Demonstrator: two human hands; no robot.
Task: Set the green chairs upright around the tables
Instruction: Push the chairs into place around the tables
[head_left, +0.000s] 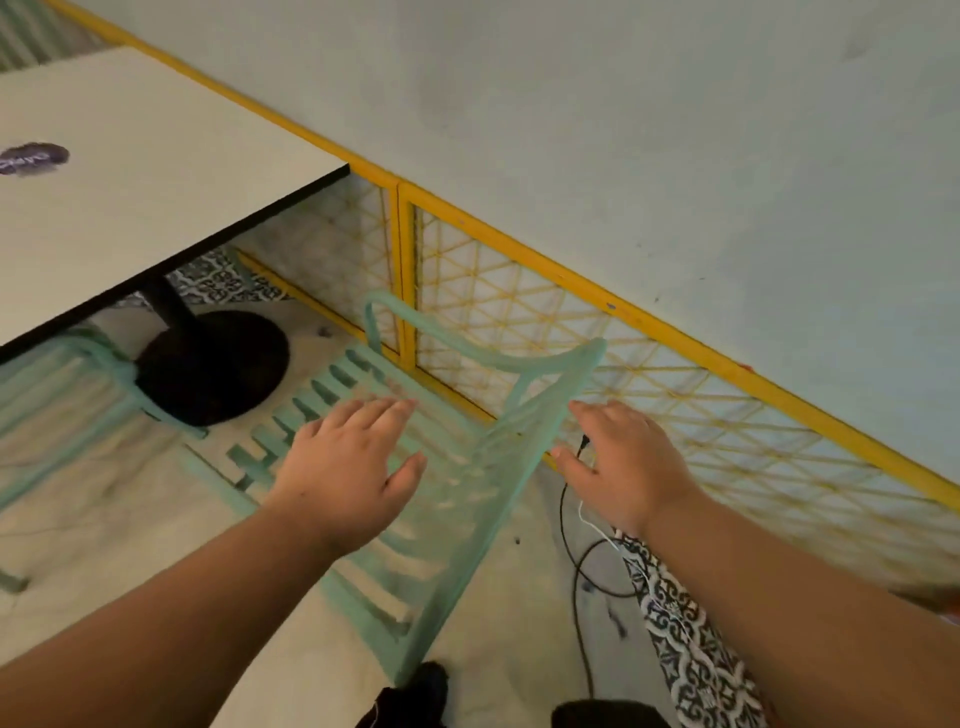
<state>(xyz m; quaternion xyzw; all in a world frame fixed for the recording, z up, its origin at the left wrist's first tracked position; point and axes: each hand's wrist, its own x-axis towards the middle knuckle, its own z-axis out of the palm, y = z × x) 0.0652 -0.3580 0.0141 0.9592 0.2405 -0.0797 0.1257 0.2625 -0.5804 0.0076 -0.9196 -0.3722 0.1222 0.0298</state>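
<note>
- Green chair (441, 467) is sitting on the floor just right of the table (130, 171), close beside the yellow lattice fence (571, 291). It's motion-blurred, so I can't tell whether it's fully upright or still tilting.
- I'm seeing its slatted seat facing the table and the curved backrest top running toward the fence.
- Left hand (348, 462) is hovering flat over the seat slats, fingers spread, gripping nothing. I can't tell if the palm is touching the slats.
- Right hand (623, 462) is reaching in at the right edge of the backrest, fingers loose and unclenched, holding nothing; contact with the chair is unclear.
- A second green chair (67, 395) is showing partly under the table edge at left, next to the black round table base (213, 364).
- Black cable (576, 566) and a thin white cable (602, 530) are lying on the floor below the right hand, beside a patterned tile strip (685, 649).
- Dark shoes (410, 696) are showing at the bottom edge.
</note>
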